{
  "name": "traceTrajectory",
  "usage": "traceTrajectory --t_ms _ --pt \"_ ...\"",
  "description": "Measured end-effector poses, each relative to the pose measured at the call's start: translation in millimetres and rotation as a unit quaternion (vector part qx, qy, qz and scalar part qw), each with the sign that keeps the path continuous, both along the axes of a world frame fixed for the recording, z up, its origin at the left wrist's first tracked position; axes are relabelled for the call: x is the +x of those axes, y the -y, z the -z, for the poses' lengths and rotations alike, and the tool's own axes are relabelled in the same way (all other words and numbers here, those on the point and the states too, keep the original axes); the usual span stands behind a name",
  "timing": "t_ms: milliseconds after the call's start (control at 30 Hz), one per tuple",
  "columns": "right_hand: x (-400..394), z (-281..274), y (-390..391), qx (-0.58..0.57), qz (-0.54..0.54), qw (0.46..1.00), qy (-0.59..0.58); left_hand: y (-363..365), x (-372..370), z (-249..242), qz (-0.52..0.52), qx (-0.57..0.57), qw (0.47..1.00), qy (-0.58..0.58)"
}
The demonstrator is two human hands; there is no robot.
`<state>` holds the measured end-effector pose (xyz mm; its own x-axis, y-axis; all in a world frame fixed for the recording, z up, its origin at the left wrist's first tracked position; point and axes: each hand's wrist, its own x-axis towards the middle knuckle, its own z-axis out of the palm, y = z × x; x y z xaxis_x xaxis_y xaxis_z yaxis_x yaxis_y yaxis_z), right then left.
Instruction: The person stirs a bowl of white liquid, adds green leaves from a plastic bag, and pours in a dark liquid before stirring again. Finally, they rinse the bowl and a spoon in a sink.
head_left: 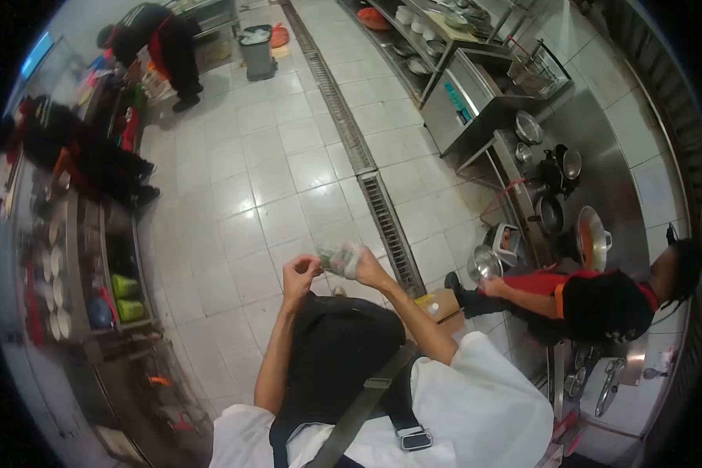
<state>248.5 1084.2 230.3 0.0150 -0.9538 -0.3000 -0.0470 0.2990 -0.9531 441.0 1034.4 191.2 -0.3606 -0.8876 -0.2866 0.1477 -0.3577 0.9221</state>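
Note:
In front of my dark apron I hold both hands up over the tiled floor. My right hand (369, 267) is closed around a clear plastic bag (349, 260) with something green and leafy inside. Just left of the bag, my left hand (299, 274) has its fingers drawn together in a pinch. Whatever lies between those fingertips, if anything, is too small to make out. The bag looks slightly blurred.
A long drain grate (385, 226) crosses the floor. To my right, a co-worker (600, 304) holds a metal bowl (485, 264) beside a counter with pans. A cardboard box (443, 308) sits near my right elbow. Two people bend over the left counter; a grey bin (258, 56) stands ahead.

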Motion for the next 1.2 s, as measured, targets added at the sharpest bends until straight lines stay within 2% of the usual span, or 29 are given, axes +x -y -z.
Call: traceTrajectory --t_ms 67,100,167,233,300,367,433,467,533,600,633,700,767,833,900,933,967,1000,1033,1067,1100,1167,1200 --pt "-12 -15 63 -0.036 -0.001 0.993 0.111 55 -21 -2 -0.016 0.007 1.0 -0.008" --pt "-18 -7 90 -0.037 0.002 0.993 0.111 82 -29 0 0.012 -0.031 0.999 0.026" --pt "-33 18 146 -0.114 -0.081 0.983 0.119 147 -52 6 0.039 -0.082 0.994 0.057" --pt "-56 37 200 -0.128 -0.034 0.987 0.088 202 -74 14 0.068 -0.092 0.992 0.047" --pt "-100 23 252 -0.072 0.017 0.997 0.002 270 -98 12 0.071 -0.082 0.993 0.034" --pt "-133 11 304 -0.032 0.069 0.996 0.045 346 -133 19 0.133 -0.064 0.989 0.025" --pt "-161 20 337 -0.093 0.21 0.969 0.087 414 -173 11 0.186 -0.059 0.98 0.036" --pt "-178 9 356 -0.093 0.231 0.965 0.088 448 -199 2 0.229 -0.036 0.972 0.019" --pt "-201 -18 384 -0.058 0.337 0.939 -0.044 498 -242 -22 0.294 -0.003 0.956 0.01" --pt "-222 -15 408 -0.06 0.362 0.928 -0.072 528 -290 -53 0.36 -0.012 0.933 -0.01" --pt "-236 -13 425 -0.067 0.364 0.923 -0.108 543 -312 -50 0.376 -0.012 0.926 -0.01" --pt "-256 -5 461 -0.063 0.407 0.908 -0.072 577 -358 -33 0.448 -0.124 0.885 -0.017" --pt "-288 24 497 -0.046 0.412 0.901 -0.127 618 -398 -7 0.439 -0.121 0.89 -0.005" --pt "-332 29 545 -0.033 0.419 0.901 -0.104 669 -439 19 0.415 -0.105 0.904 -0.02" --pt "-358 46 587 -0.084 0.477 0.874 0.039 719 -461 28 0.426 -0.085 0.901 -0.017" --pt "-381 52 611 -0.088 0.468 0.873 0.107 749 -476 31 0.397 -0.014 0.917 -0.042" --pt "-404 56 637 -0.089 0.469 0.872 0.11 779 -493 33 0.364 0.057 0.927 -0.068" --pt "-426 56 664 -0.061 0.484 0.854 0.18 808 -510 34 0.328 0.048 0.94 -0.081" --pt "-447 54 687 -0.03 0.499 0.83 0.247 839 -526 35 0.297 0.098 0.938 -0.15" --pt "-470 49 706 -0.03 0.465 0.857 0.22 864 -547 3 0.279 0.126 0.944 -0.123" --pt "-489 32 728 -0.021 0.466 0.857 0.219 895 -564 19 0.273 0.108 0.95 -0.11" --pt "-529 -1 785 -0.053 0.441 0.858 0.259 922 -607 -35 0.289 0.11 0.942 -0.132" --pt "-556 4 811 -0.047 0.439 0.859 0.259 939 -633 -40 0.285 0.115 0.942 -0.131"
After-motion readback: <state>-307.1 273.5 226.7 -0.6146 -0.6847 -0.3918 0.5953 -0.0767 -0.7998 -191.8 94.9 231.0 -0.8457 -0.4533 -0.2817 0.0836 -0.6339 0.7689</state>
